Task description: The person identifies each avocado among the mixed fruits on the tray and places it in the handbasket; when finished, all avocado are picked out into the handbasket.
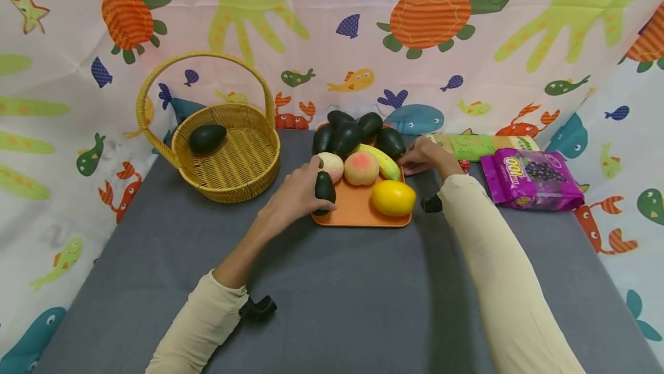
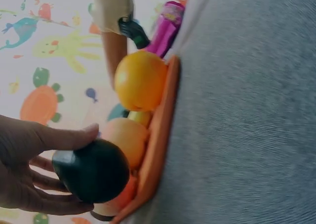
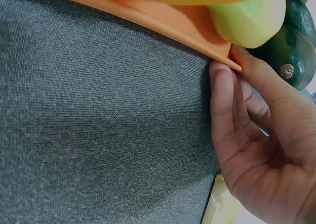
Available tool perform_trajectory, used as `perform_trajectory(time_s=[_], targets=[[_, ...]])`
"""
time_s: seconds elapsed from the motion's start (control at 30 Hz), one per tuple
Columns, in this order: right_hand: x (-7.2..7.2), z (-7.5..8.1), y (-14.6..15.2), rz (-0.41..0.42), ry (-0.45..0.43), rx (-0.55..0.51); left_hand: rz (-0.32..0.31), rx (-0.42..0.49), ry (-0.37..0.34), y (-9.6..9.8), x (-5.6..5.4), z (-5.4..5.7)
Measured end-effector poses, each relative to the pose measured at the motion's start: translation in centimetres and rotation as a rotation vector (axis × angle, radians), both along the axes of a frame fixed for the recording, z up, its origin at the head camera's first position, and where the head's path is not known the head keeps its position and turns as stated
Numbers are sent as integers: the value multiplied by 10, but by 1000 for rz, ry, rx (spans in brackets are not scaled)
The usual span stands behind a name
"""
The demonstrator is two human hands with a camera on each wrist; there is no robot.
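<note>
My left hand (image 1: 295, 192) grips a dark green avocado (image 1: 324, 192) at the left edge of the orange tray (image 1: 347, 212). In the left wrist view the thumb and fingers wrap around this avocado (image 2: 94, 172). At the tray's right side, my right hand (image 1: 422, 156) pinches the rim between thumb and fingers, as the right wrist view shows with the hand (image 3: 266, 120) at the tray edge (image 3: 197, 43). On the tray are a pale peach (image 1: 331, 166), a pinkish peach (image 1: 361, 168), a yellow round fruit (image 1: 393, 198), a banana (image 1: 383, 161) and several avocados (image 1: 346, 139) at the back.
A yellow wicker basket (image 1: 233, 189) with a tall handle stands on the left, one avocado (image 1: 207, 139) inside. To the right lie a purple snack bag (image 1: 534, 180) and a green packet (image 1: 482, 146). A printed curtain (image 1: 332, 28) hangs behind the grey table (image 1: 353, 293).
</note>
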State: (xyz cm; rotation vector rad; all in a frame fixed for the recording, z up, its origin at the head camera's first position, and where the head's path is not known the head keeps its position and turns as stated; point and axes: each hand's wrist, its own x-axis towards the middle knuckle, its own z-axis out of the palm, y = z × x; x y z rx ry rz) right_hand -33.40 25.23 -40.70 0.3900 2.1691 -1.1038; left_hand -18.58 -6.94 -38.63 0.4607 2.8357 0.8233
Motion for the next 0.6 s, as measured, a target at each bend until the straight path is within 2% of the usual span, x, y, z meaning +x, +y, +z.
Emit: perform_trajectory(time_s=[0.13,0.33,0.47,0.6], targets=[[-1,-6,3,1,12,1,-37,-4,51,-5,0,17],[-4,-13,5,0,41,5,-64,99,191,-16,-2,32],[-4,-12,4,4,34,-2,-35,173,265,-24,-4,37],[-5,-13,4,-11,27,-14,42,231,341,-35,-11,45]])
